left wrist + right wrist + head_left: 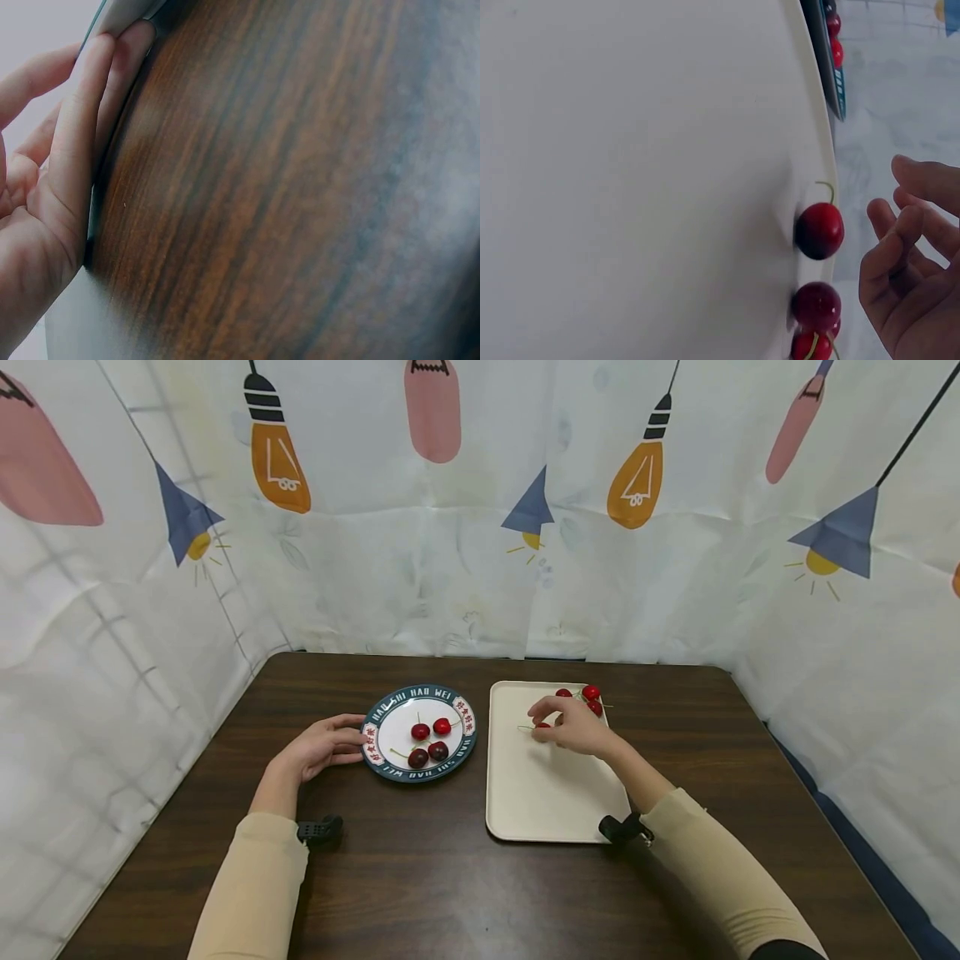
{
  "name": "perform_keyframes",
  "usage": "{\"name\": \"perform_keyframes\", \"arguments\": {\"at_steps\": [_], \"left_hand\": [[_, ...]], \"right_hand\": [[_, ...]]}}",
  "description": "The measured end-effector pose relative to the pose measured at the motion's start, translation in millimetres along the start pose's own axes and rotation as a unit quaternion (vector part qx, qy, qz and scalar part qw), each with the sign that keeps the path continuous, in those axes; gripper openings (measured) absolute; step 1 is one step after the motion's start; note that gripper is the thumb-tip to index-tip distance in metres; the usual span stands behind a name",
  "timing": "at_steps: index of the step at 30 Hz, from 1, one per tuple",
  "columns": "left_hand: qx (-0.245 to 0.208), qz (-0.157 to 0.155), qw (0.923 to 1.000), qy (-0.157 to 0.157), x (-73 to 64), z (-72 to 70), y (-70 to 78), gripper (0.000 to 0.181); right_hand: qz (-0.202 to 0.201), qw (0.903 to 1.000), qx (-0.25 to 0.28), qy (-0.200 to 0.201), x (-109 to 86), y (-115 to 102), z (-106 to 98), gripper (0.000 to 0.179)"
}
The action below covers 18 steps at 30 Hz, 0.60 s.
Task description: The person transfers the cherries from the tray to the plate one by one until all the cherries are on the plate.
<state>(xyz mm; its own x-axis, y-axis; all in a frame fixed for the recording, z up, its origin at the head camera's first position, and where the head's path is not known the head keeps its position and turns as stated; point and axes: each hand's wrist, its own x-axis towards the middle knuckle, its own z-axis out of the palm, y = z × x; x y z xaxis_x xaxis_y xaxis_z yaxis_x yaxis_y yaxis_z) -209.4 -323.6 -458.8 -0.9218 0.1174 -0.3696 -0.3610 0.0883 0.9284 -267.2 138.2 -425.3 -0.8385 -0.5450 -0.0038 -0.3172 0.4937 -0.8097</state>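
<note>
My left hand (324, 747) touches the left rim of a round white plate (382, 727) with a dark teal patterned border. Its fingers are fairly straight, and in the left wrist view some fingertips meet the plate's underside (129, 13). Several red and dark cherries (420, 732) lie on the plate. Over the cream tray (551, 802), my right hand (573, 727) hovers with thumb and fingers apart around a single red cherry (821, 231). That cherry has a green stem and sits on the tray, separate from the fingers in the right wrist view.
More cherries (591, 692) cluster at the tray's far right corner, just beyond the right hand. The plate and tray stand side by side on a dark wooden table (420, 877). A patterned white curtain (450, 577) surrounds the table's back and sides.
</note>
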Motion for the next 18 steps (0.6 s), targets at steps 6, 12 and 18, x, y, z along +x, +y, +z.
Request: {"name": "perform_keyframes", "arguments": {"at_steps": [6,12,18], "left_hand": [[0.005,0.001,1.0,0.0,0.0,-0.7,-0.2,0.069],[0.008,0.003,1.0,0.001,0.7,-0.8,-0.7,0.069],[0.008,0.0,1.0,0.001,1.3,-0.6,-1.4,0.07]], "right_hand": [[-0.004,0.9999,0.002,0.011,-7.7,7,-10,0.032],[0.008,0.9998,-0.002,0.021,-14.8,14,-19,0.033],[0.024,0.9992,-0.007,0.03,-18.1,22,-22,0.035]]}}
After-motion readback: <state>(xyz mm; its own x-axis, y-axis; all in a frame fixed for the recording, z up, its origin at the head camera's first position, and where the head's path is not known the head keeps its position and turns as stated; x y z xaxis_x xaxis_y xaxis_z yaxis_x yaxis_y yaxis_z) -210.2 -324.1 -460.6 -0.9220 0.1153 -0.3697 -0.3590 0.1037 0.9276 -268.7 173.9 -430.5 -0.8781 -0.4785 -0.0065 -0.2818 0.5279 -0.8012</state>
